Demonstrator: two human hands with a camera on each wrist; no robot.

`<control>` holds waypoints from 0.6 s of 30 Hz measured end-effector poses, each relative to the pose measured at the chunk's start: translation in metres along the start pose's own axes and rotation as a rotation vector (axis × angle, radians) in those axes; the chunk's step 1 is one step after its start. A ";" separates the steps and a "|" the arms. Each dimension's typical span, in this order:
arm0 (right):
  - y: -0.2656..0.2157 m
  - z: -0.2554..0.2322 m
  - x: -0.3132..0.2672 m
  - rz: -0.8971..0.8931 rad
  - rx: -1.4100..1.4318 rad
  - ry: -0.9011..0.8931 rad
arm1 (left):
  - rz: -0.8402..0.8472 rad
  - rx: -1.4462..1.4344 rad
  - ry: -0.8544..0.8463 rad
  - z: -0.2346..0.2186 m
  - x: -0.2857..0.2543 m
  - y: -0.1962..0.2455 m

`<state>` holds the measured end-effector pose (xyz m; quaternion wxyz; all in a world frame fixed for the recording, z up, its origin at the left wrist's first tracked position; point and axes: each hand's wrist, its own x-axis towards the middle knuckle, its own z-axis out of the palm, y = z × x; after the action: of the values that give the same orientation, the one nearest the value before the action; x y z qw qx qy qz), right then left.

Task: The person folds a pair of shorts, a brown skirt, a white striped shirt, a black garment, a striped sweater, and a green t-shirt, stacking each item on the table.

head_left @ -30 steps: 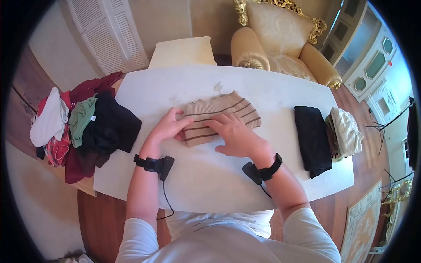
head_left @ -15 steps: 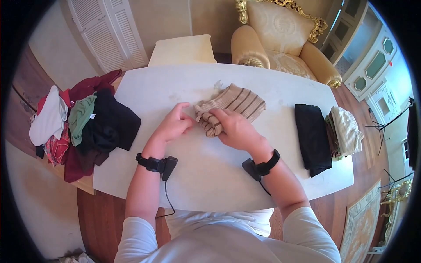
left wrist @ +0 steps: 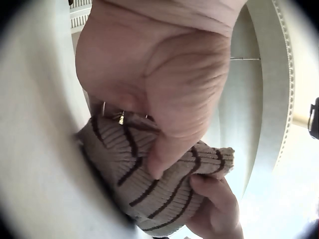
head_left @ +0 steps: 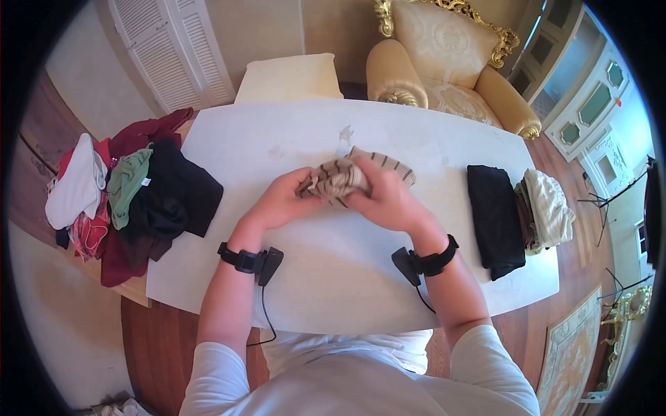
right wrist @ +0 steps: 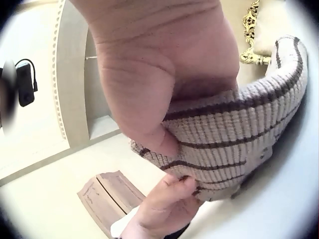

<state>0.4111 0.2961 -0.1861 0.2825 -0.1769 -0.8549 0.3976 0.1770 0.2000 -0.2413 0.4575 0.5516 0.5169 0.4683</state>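
A beige ribbed knit garment (head_left: 335,179) with brown stripes is bunched between both hands above the middle of the white table. At its left end, my left hand (head_left: 281,201) grips the knit, and the left wrist view shows the thumb pressed over the striped fabric (left wrist: 109,157). My right hand (head_left: 388,200) holds the other side of the bunch, its thumb laid across the ribbing (right wrist: 214,132) in the right wrist view. Part of the garment trails out behind the right hand toward the right. Most fingertips of both hands are hidden by the cloth.
On the left lies a loose heap of clothes, with a black garment (head_left: 184,197), a green one (head_left: 130,184) and a white one (head_left: 80,184). Folded black cloth (head_left: 494,222) and a pale folded stack (head_left: 548,208) sit at the table's (head_left: 312,291) right. A gold armchair (head_left: 444,69) stands beyond.
The knit lay flat under both hands; its left part has since been lifted and gathered up. The left hand, apart from it half a second ago, now grips it.
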 end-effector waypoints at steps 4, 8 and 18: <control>0.002 -0.014 0.005 0.158 0.346 0.014 | -0.006 -0.251 -0.041 -0.003 -0.004 0.009; -0.004 -0.013 0.006 0.172 0.668 0.075 | 0.036 -0.497 -0.118 -0.006 -0.010 0.013; 0.008 -0.010 0.013 0.418 1.233 0.393 | 0.037 -0.344 -0.348 -0.013 -0.022 0.019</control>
<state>0.4075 0.3140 -0.1830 0.3989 -0.2139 -0.3528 0.8189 0.1658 0.1778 -0.2216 0.6183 0.5472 0.3328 0.4556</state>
